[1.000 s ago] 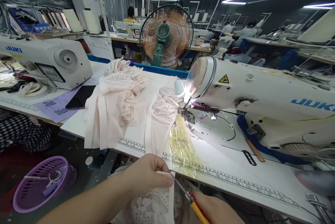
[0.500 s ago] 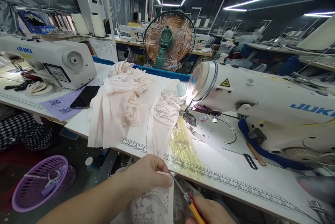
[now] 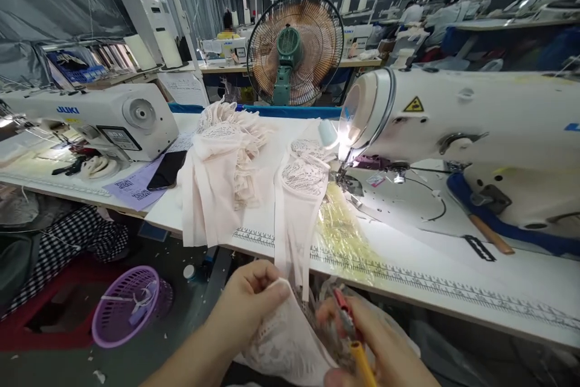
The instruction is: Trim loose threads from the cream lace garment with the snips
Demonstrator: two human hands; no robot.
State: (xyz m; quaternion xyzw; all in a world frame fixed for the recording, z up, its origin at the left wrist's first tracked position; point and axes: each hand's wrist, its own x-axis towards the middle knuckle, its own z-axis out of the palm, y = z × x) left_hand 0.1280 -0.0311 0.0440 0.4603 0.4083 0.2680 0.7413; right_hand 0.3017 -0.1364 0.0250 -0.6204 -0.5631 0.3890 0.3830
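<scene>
My left hand (image 3: pixel 256 302) is closed, pinching the edge of a pale pink lace bra piece (image 3: pixel 285 345) in front of the table. Slightly blurred, my right hand (image 3: pixel 385 332) grips thread snips (image 3: pixel 347 317) with red and yellow handles, close to the right side of that piece. The blade tips cannot be made out. Another lace bra piece (image 3: pixel 302 185) lies by the sewing machine's needle, its strips hanging over the front edge. Left of it is a pile of similar bra pieces (image 3: pixel 217 163).
The white sewing machine (image 3: pixel 457 115) stands on the right of the table (image 3: pixel 430 254), with yellow clear film (image 3: pixel 342 230) near its needle. Farther left are a black phone (image 3: pixel 167 169) and another machine (image 3: pixel 136 115). A purple basket (image 3: pixel 127 314) sits on the floor; a fan (image 3: pixel 294 49) stands behind.
The view has turned right and down. The snips have moved away from my left fingertips and tilted upward in my right hand. The held bra piece now stretches toward the lower right.
</scene>
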